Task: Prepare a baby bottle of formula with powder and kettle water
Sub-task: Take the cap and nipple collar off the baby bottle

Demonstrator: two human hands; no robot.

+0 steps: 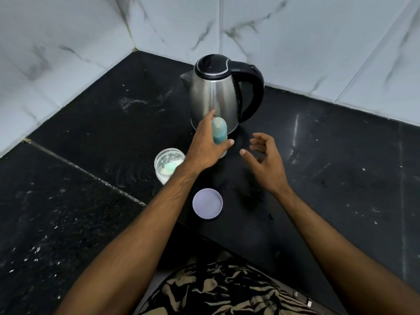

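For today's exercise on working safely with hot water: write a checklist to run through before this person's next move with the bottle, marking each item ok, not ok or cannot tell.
1. Baby bottle held firmly by left hand: ok.
2. Right hand free for the cap or kettle: ok.
3. Bottle cap off: not ok, still on.
4. Powder jar open, its lid set aside: ok.
5. Kettle lid shut: ok.
6. Water temperature: cannot tell.

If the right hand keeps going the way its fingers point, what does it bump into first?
Probably the baby bottle, held by the left hand. The right hand is open, its fingers pointing left toward it over bare counter. Depth is hard to judge.
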